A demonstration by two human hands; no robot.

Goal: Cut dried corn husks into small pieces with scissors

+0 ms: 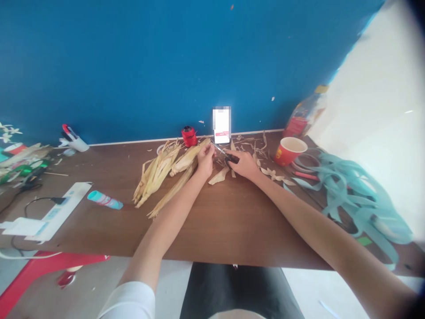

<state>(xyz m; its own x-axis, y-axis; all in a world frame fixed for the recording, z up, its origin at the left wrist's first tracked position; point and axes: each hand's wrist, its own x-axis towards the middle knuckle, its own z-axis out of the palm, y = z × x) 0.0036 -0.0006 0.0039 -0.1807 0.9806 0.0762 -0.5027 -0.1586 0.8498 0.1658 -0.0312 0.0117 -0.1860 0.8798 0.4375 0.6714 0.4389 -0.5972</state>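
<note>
Where the brown table (215,221) meets the blue wall, teal paper strips (348,190) sprawl between three and four o'clock of the hands. A heap of dry corn husks (159,170) lies at nine o'clock. The left hand (206,159) has its fingers closed on a pale husk (186,161). The right hand (244,165), with a red paper cup (288,150) at its three o'clock, is wrapped round black-handled scissors (227,156), whose blades point to ten o'clock at the husk.

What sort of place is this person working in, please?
Likely a craft desk: dried corn husks on the wooden table, scissors in the right hand, one husk in the left hand, teal paper strips alongside.
</note>
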